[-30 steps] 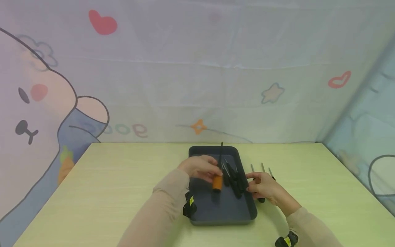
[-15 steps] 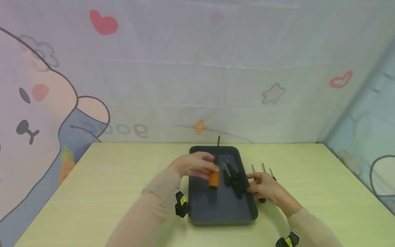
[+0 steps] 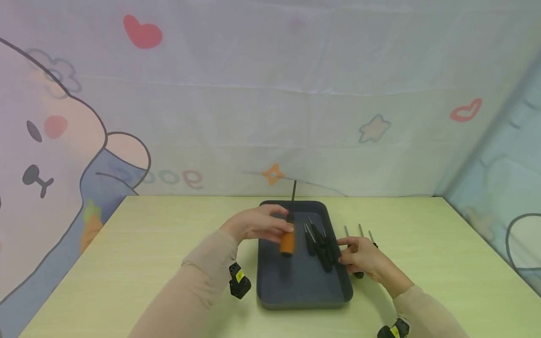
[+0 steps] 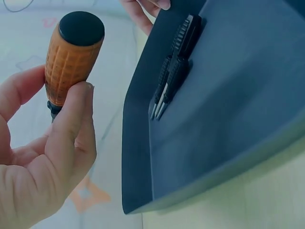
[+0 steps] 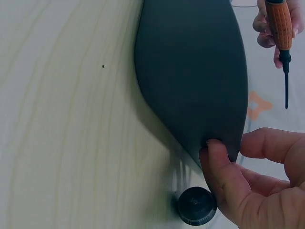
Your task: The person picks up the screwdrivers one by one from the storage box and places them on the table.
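Above the left part of a dark grey tray [image 3: 302, 291], my left hand [image 3: 258, 224] pinches a screwdriver [image 3: 287, 243] by its orange, black-ended handle. Its dark shaft points away, past the tray's far edge. In the left wrist view, the thumb and fingers [image 4: 71, 129] close around the lower part of that handle. My right hand [image 3: 359, 256] grips the tray's right rim, with thumb and fingers on either side of the wall in the right wrist view. Several black-handled screwdrivers [image 3: 322, 251] lie inside the tray along its right side.
Right of the tray, more screwdrivers lie on the table, their metal shafts [image 3: 360, 229] showing beyond the right hand; one black handle end [image 5: 196, 206] is beside the thumb. The pale wooden table [image 3: 169, 244] ends at a printed cloth backdrop [image 3: 236, 117].
My left hand has moved left and slightly away from me, carrying the orange-handled screwdriver from beside the black ones. The right hand has stayed at the tray's rim.
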Available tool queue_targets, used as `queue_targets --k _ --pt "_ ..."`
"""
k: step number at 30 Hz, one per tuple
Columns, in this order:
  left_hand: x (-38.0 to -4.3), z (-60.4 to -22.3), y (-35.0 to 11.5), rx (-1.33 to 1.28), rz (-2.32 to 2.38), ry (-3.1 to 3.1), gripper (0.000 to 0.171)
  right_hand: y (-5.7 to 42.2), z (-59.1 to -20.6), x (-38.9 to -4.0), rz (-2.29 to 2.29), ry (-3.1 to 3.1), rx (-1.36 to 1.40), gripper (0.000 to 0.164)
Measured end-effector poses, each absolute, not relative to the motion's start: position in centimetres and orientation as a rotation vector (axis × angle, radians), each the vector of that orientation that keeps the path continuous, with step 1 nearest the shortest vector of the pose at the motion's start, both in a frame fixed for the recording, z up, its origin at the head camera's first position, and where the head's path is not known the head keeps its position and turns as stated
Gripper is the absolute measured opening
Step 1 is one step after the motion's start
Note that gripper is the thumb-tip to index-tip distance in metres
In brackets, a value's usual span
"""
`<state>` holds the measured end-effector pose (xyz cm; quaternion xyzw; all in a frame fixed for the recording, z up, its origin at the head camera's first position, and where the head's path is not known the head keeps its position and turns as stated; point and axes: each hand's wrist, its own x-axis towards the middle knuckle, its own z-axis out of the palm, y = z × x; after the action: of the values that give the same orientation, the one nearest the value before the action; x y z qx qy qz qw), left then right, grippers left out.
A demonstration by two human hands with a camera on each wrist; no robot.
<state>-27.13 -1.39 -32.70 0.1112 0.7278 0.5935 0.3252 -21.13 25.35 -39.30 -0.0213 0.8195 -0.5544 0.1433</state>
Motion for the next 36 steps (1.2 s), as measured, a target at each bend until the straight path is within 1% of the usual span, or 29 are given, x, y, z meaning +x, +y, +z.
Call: queue_targets --k 14,22,30,36 --pt "-27.6 -33.7 -4.6 0.229 1.563 1.949 0.061 25.5 -39.5 -21.3 -1.595 2.377 -0.054 0.055" --pt "-27.7 -34.5 -6.3 0.198 1.615 1.915 0.064 25.5 -39.5 -21.3 -1.599 2.371 -0.054 0.055" --pt "-27.7 -35.4 -7.3 0.194 1.648 1.895 0.060 25.7 -39.4 -21.2 -1.609 2.362 -0.058 0.055" --pt "-27.7 -36.2 -8.1 0.145 1.699 1.859 0.049 25.7 -39.5 -21.2 -1.617 2.352 -0.058 0.055"
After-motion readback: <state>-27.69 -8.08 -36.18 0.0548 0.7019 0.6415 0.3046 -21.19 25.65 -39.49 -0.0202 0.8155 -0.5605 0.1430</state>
